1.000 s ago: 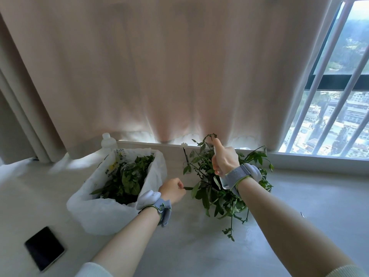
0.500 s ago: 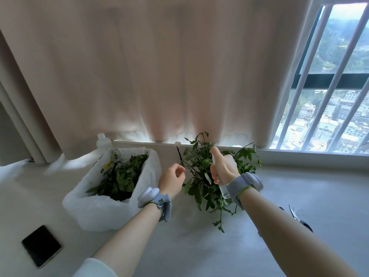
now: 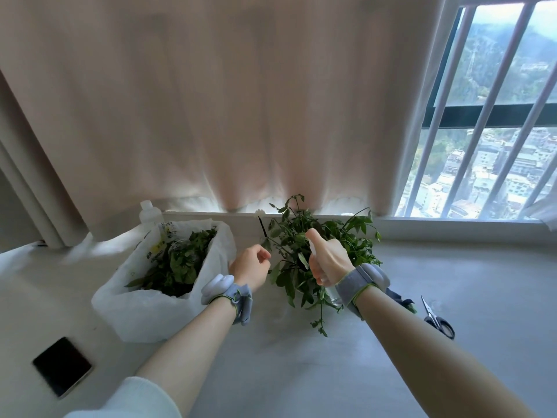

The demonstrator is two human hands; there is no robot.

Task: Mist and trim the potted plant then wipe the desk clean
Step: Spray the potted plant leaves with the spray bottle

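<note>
A leafy potted plant (image 3: pixel 297 229) stands on the pale desk (image 3: pixel 286 375) below the curtain; its pot is hidden behind my arms. My right hand (image 3: pixel 328 262) grips a small clear spray bottle (image 3: pixel 332 292) just in front of the leaves, thumb raised on top of the nozzle. My left hand (image 3: pixel 250 265) hovers at the plant's left side with fingers loosely curled and nothing visible in them, close to a leaf. Black-handled scissors (image 3: pixel 435 316) lie on the desk to the right of my right forearm.
A white plastic bag (image 3: pixel 144 312) of cut leaves sits left of the plant, with a white bottle (image 3: pixel 149 211) behind it. A dark phone (image 3: pixel 61 366) lies at the front left. A dark cloth (image 3: pixel 399 298) shows behind my right wrist. Curtain and barred window stand behind.
My left hand has loosened from a fist at a stem to a relaxed curl and risen a little. The view has turned right, bringing the scissors into sight.
</note>
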